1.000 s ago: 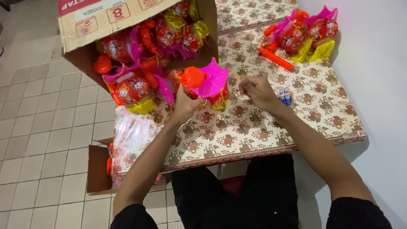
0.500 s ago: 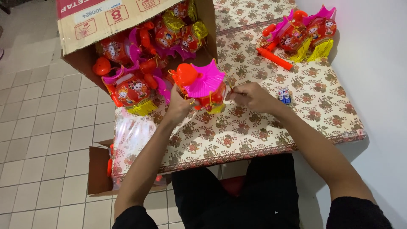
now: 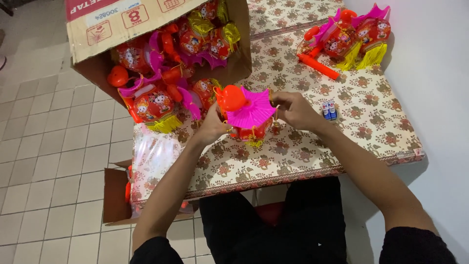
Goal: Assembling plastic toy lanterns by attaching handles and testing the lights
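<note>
Keep the toy lantern (image 3: 249,115) level and supported from both sides while working on it; avoid bending the thin pink roof. The lantern has a pink fan-shaped roof, an orange knob, a red body and a yellow tassel. It sits above the patterned table (image 3: 303,156), near centre. The left hand (image 3: 212,124) grips its left side; the right hand (image 3: 293,110) pinches the roof's right edge. An open cardboard box (image 3: 97,34) of similar lanterns lies far left.

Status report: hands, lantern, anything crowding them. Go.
Left hand and right hand both gripping toy lantern over patterned table. Open cardboard box of lanterns close on the left; two small batteries beside right hand.
</note>
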